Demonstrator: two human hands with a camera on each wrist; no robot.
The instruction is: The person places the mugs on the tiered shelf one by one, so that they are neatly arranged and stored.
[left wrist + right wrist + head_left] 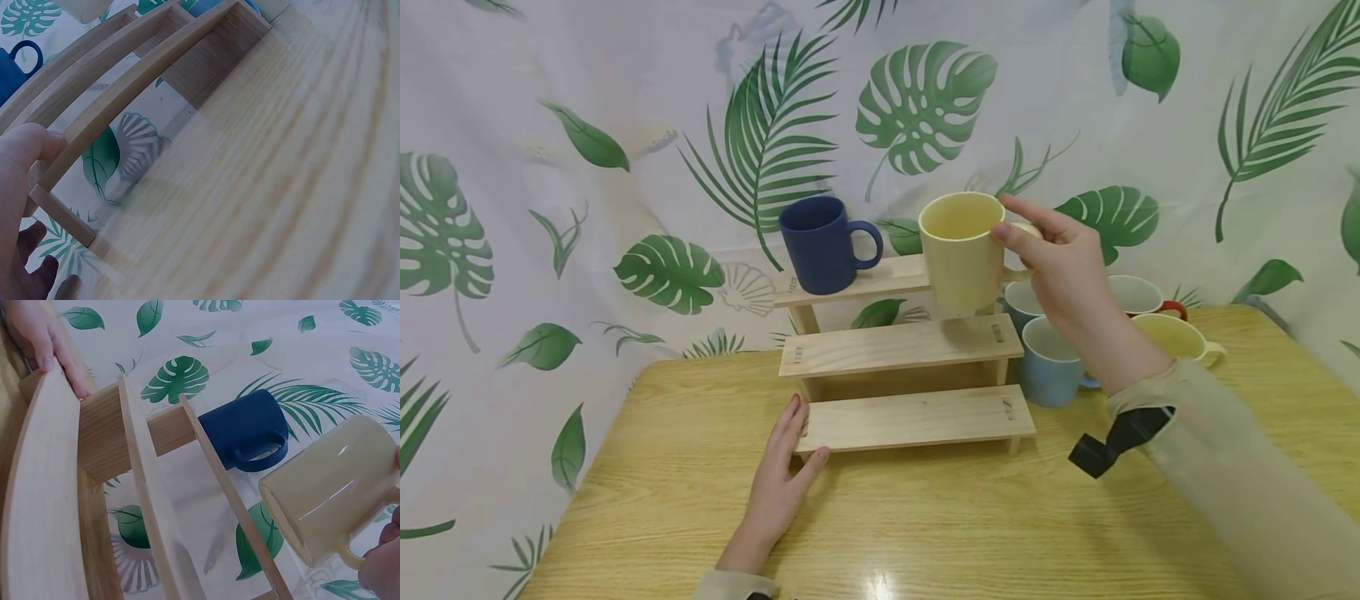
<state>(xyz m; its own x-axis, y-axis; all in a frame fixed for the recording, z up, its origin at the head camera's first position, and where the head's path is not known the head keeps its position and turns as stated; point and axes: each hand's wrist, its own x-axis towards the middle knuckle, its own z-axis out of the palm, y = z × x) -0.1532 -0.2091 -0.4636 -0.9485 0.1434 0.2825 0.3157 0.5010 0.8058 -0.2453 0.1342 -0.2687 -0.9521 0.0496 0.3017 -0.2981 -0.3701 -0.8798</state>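
Observation:
My right hand [1067, 267] holds a pale yellow mug [964, 258] upright by its handle side, with the thumb at the rim. The mug [331, 490] hangs above the right part of a three-step wooden shelf [902, 346], apart from the top step in the right wrist view. A dark blue mug [816, 247] stands at the left of the top step, handle to the right. My left hand [782, 487] grips the left end of the bottom step, thumb at the front edge and fingers along the side. Some of those fingers [40, 272] show beneath the step.
Right of the shelf stand several mugs: a light blue mug [1051, 362], another blue one behind it, a yellow mug [1172, 337] and a white mug with a red handle [1135, 296]. Behind the wooden table [925, 533] hangs a leaf-print cloth [625, 100].

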